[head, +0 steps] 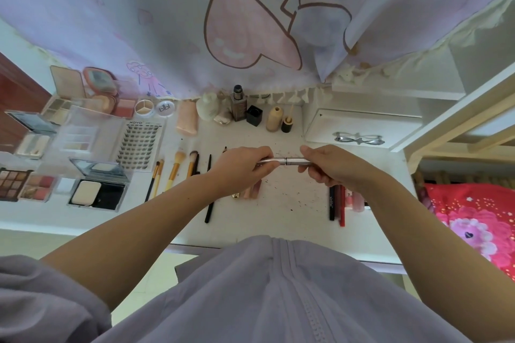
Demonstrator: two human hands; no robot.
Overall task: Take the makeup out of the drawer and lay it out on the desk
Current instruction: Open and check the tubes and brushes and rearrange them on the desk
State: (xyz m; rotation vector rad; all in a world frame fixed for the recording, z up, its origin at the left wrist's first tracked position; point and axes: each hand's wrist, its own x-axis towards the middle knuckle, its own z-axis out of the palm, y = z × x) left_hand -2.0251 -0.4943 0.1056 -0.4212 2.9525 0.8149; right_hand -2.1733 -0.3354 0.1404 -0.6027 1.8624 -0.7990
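Both my left hand (245,166) and right hand (326,166) grip a silver pen (287,161) mid-frame. Lots of makeup already lies on the desk (292,203); I think I'm nearly done.

Bare surface (289,198) only in the middle strip, directly under both hands (245,167) (331,166) and toward 6 o'clock. At 9 o'clock, blocked by palettes (14,184), compact cases (97,195), a lash tray (140,145) and a row of brushes (175,170). At 12 o'clock, closed off by upright bottles (239,104) beneath a hanging curtain (250,22). At 1 o'clock, a white box (362,125). At 3 o'clock, pencils and tubes (341,203) lying near the edge.
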